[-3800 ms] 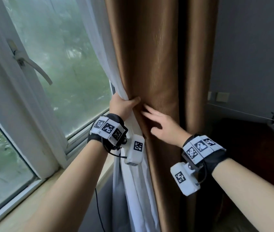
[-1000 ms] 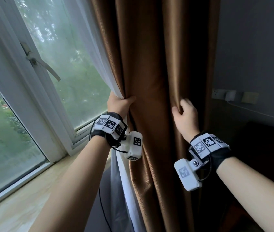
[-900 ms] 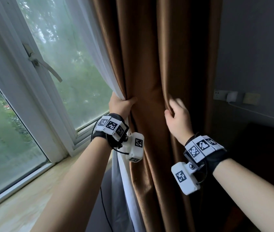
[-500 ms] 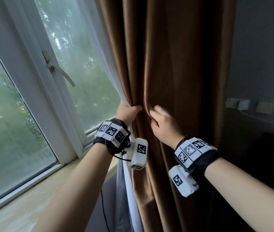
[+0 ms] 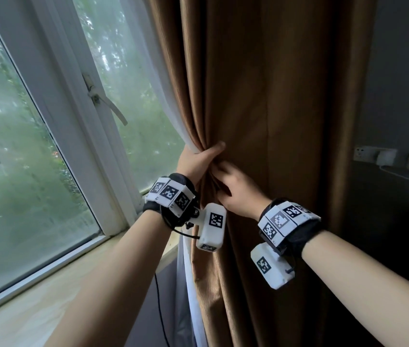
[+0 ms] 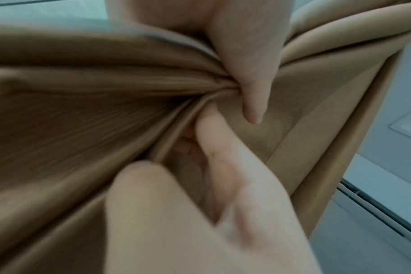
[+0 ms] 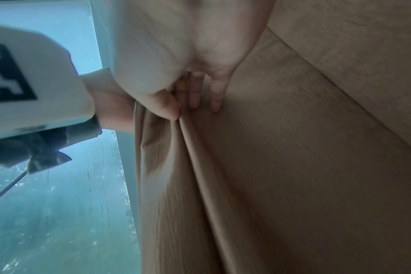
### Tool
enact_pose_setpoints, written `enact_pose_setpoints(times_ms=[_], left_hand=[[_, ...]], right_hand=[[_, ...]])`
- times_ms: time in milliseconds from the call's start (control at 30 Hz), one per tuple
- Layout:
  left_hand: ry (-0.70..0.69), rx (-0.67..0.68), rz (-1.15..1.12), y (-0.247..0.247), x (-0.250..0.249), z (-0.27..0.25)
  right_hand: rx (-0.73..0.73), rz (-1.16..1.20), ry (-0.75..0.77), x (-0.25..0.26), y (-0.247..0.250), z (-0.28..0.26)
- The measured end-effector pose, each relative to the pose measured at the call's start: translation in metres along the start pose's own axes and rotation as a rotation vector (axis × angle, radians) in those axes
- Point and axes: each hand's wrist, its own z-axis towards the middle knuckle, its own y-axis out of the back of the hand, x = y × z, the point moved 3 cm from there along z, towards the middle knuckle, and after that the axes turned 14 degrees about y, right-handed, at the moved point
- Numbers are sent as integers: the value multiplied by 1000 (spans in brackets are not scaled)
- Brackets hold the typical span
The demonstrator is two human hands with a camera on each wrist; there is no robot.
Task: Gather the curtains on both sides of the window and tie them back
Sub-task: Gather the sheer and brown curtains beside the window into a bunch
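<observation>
Brown curtain [image 5: 261, 108], frame centre: left hand [image 5: 196, 161] clamps gathered folds and sheer [image 5: 153, 78], right hand [image 5: 236, 189] pinches the next pleat beside it; risk, slack pleats slipping free during handover.

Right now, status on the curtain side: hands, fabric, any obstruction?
Left hand grips bunched brown curtain with white sheer. Right hand pinches a fold beside it. No tieback visible. Nothing blocking.

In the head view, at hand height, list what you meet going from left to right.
Window glass → white window frame → left hand → right hand → brown curtain → wall socket.
</observation>
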Motion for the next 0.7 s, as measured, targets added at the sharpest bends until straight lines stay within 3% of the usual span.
enact_pose_setpoints(times_ms=[133,267,333,400,533,700], left_hand=[[32,-157,56,0,1,9],[73,-206,98,-5,1,15],[85,-223,112,-9,2,17],[87,-237,117,-12,2,18],[82,-270,129,-17,2,18],[91,-304,149,-21,3,22]], right_hand=[[75,36,29,-11,-4,-7],[14,165,20,-26,2,-14],[-118,186,19,-36,12,-18],[-345,154,-12,-51,27,-22],[-821,-131,-267,-86,63,-45],[-993,-279,-693,-141,102,-72]])
